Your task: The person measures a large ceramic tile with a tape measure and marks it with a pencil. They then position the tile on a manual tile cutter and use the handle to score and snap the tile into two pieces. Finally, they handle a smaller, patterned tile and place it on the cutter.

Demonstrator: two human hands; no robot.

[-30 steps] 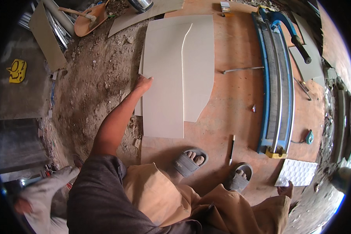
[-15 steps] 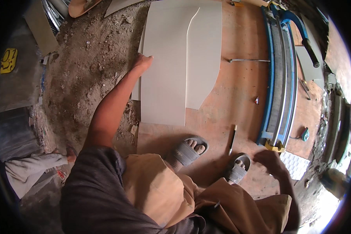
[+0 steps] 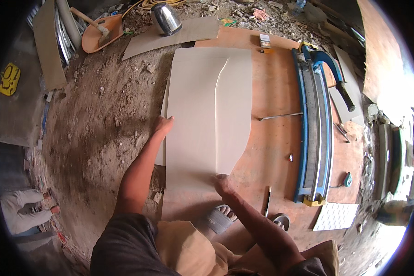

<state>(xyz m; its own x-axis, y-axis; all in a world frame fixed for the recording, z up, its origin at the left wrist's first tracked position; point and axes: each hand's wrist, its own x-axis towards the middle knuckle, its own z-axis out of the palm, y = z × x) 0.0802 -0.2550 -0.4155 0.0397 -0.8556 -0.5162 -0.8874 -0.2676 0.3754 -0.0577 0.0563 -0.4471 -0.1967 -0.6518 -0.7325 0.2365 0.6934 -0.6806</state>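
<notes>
A large pale grey tile [image 3: 191,119] lies on a reddish-brown board, with a light, curved line running down its right part. Right of that line, the surface [image 3: 234,115] ends higher at the near side and has a slanted lower corner. My left hand [image 3: 164,125] grips the tile's left edge, thumb on top and fingers hidden underneath. At the near edge, by the lower end of the line, my right hand [image 3: 223,183] is closed on the tile's corner. Another pale piece [image 3: 161,152] shows from beneath the left edge.
A blue manual tile cutter [image 3: 315,129] stands to the right, with a metal rod [image 3: 280,117] sticking out from it. A pencil-like stick [image 3: 267,202] lies near my feet. Beyond the tile are a metal kettle [image 3: 166,19] and an orange pan [image 3: 101,37]. Rubble covers the left ground.
My right hand has come from beside the cutter to the tile's near corner. The view has tilted up, showing more of the far ground. My left hand keeps its hold.
</notes>
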